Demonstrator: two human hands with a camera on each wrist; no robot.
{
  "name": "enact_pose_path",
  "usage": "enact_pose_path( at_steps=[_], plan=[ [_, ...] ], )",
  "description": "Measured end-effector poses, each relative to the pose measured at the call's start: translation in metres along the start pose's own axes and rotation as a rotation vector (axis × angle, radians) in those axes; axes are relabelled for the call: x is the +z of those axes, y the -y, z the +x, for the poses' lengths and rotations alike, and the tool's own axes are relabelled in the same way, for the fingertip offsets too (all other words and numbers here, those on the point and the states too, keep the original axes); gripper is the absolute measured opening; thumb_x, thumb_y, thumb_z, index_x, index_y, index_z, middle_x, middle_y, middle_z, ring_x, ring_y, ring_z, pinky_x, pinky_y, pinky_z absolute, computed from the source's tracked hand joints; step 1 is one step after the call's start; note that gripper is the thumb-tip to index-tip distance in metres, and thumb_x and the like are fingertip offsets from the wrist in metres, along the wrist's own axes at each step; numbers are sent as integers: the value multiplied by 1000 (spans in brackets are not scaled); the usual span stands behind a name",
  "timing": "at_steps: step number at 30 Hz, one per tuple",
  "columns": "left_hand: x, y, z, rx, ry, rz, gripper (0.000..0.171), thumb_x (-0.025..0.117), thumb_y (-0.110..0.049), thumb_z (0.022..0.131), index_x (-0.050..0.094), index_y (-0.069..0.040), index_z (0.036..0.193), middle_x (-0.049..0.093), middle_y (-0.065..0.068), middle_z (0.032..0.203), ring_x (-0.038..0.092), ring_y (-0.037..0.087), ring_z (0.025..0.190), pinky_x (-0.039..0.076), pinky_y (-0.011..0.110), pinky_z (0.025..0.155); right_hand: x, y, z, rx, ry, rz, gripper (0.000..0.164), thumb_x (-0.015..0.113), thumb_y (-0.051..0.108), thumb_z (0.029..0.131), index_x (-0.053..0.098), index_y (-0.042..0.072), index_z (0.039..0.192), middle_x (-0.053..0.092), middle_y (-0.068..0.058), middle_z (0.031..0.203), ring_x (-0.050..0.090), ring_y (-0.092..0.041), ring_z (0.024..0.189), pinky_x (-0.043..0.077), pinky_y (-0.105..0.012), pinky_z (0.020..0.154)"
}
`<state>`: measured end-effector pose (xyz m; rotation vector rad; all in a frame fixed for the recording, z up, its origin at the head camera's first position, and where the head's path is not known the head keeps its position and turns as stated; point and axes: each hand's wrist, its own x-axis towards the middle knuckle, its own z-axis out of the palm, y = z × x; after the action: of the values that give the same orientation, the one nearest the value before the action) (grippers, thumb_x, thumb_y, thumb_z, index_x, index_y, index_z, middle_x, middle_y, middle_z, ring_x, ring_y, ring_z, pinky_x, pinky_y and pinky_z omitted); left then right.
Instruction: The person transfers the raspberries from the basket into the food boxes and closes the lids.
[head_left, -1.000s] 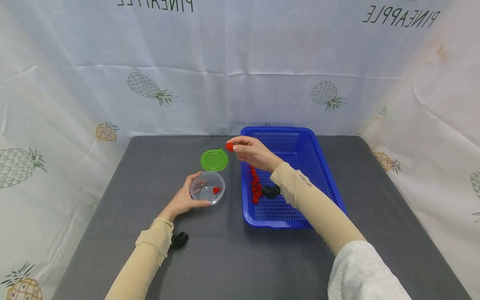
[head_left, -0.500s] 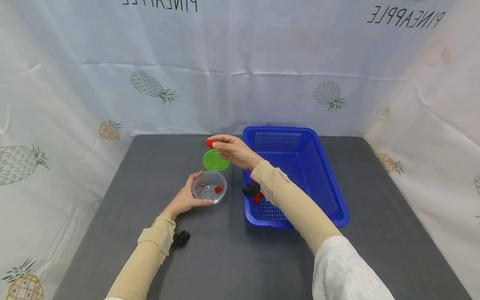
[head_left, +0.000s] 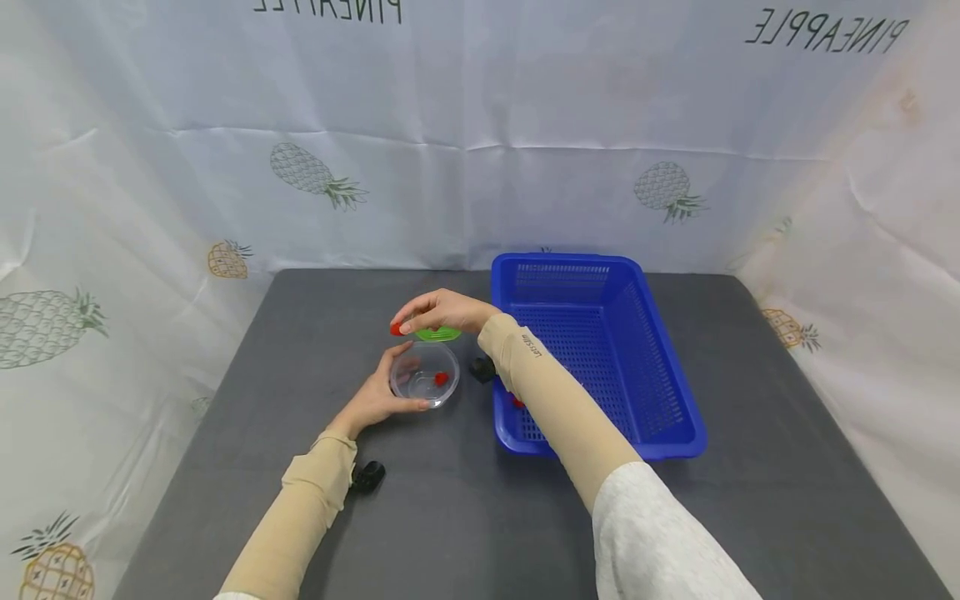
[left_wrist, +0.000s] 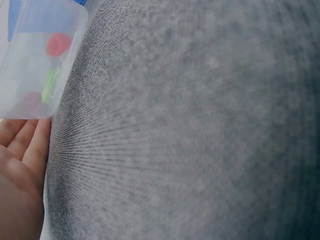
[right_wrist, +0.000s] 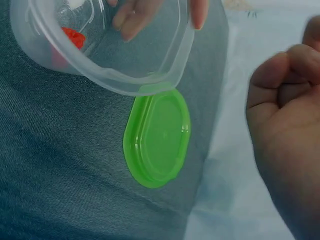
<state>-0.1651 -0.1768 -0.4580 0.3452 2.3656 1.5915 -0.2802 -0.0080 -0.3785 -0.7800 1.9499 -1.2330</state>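
Right grip (head_left: 441, 312) pinches small red piece (head_left: 396, 329); left grip (head_left: 372, 398) holds clear rounded container (head_left: 420, 386), red lump (head_left: 441, 378) inside.

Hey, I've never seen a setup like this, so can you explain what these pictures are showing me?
There's no machine: someone's bare left hand and right hand do the work. The wide picture looks down from a camera worn on the head; the two close ones come from cameras on the left and right wrists. On the grey table lie a blue basket and a green lid. The left hand grips a clear tub with a small red piece inside. The right hand pinches a second red piece near it.
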Motion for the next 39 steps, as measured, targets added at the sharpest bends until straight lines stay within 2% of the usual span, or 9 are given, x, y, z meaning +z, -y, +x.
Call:
enact_pose_path(
  at_steps=[4, 8, 12, 15, 22, 25, 29, 34, 39],
  plan=[
    [2, 1, 0, -3, -2, -10, 98, 77, -25, 65, 12, -23, 138, 37, 12, 136, 35, 34, 126, 30, 47, 102, 0, -11, 6, 52, 24, -54, 23, 64, 33, 78, 66, 27, 100, 58, 8, 109, 49, -11, 91, 38, -43, 90],
    [3, 1, 0, -19, 0, -13, 95, 77, -27, 64, 15, -24, 136, 37, 12, 136, 36, 33, 126, 30, 47, 102, 0, -18, 7, 102, 58, -82, 25, 65, 29, 77, 66, 21, 101, 57, 7, 112, 50, -10, 104, 35, -41, 99],
    [4, 1, 0, -19, -2, -7, 94, 77, -27, 64, 16, -24, 135, 37, 14, 136, 36, 34, 125, 30, 49, 101, 1, -22, 8, 115, 110, -135, 27, 65, 26, 78, 64, 17, 104, 59, 3, 112, 52, -11, 107, 39, -33, 97],
    [3, 0, 0, -17, -3, -12, 95, 78, -26, 64, 15, -25, 135, 37, 14, 137, 35, 34, 126, 30, 49, 101, 0, -24, 9, 125, 108, -184, 28, 65, 27, 78, 64, 17, 104, 61, 4, 110, 52, -10, 106, 40, -27, 92],
    [2, -3, 0, -31, -9, -7, 96, 78, -27, 64, 15, -29, 136, 32, 13, 139, 35, 34, 125, 31, 49, 100, -2, -33, 12, 172, 93, -206, 28, 67, 30, 76, 66, 22, 102, 62, 5, 106, 49, -4, 86, 37, -21, 69],
    [2, -4, 0, -35, -24, 10, 96, 78, -26, 63, 16, -30, 136, 30, 12, 140, 35, 32, 125, 30, 50, 100, -1, -32, 11, 183, 120, -245, 28, 67, 29, 76, 65, 23, 102, 60, 6, 111, 50, -5, 90, 37, -20, 70],
    [2, -2, 2, -30, -28, 19, 98, 79, -25, 62, 15, -29, 137, 29, 12, 140, 36, 32, 125, 29, 50, 100, 1, -32, 11, 203, 127, -283, 28, 67, 29, 76, 65, 23, 103, 57, 7, 117, 51, -7, 105, 40, -20, 80],
    [1, 12, 8, -42, -39, 28, 99, 79, -28, 61, 15, -33, 136, 29, 10, 140, 36, 31, 125, 28, 51, 100, 3, -32, 13, 201, 114, -287, 29, 67, 25, 76, 65, 20, 104, 60, 5, 115, 52, -9, 100, 38, -20, 74],
    [2, 26, 12, -43, -60, 42, 100, 80, -35, 58, 14, -40, 134, 32, 8, 139, 38, 29, 124, 30, 49, 100, 4, -32, 14, 207, 106, -289, 28, 67, 21, 76, 65, 20, 104, 60, 4, 114, 53, -10, 100, 41, -21, 78]
  ],
)
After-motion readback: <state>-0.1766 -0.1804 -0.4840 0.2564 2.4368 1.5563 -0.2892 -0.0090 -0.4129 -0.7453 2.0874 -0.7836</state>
